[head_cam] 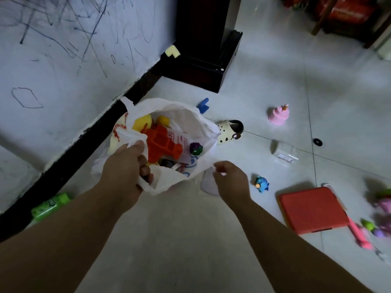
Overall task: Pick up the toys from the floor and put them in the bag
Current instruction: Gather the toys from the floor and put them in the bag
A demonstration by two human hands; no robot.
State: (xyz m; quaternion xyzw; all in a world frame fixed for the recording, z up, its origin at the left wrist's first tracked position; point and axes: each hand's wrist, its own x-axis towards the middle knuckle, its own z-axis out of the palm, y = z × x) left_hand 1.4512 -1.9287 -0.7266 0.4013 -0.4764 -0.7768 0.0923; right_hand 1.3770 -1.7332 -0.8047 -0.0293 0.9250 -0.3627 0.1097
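Head camera gives us the white plastic bag (182, 115) as the biggest thing in sight, sitting on the pale tiled floor (190, 229) with its mouth spread wide. Our left hand (124, 163) grips the bag's near-left rim, fingers curled round a bunch of the plastic. Our right hand (230, 178) hovers at the bag's near-right edge with fingers loosely bent; we cannot tell whether it pinches the plastic or holds nothing.

Right of the bag and nearer to us, well apart from it, lies a flat red case (313, 210). Inside the bag, an orange-red plastic toy (163, 142) lies on top of the pile, over some printed white packaging (183, 142). A cream clog (229, 132) lies against the bag's right side. Left of the bag and nearer to us lies a green packet (50, 205). Beyond the clog, further right of the bag, stands a pink cake toy (278, 115), and a clear box (283, 152) lies to the bag's right as well.

Yellow toys (143, 122) fill the bag's far-left part, behind the orange-red one. A small blue toy (262, 183) lies on the floor right of the bag, just beside our right hand. A blue block (203, 105) lies just behind the bag's far rim. Smallest inside the bag is a purple-and-green ball (196, 148), by its right wall.
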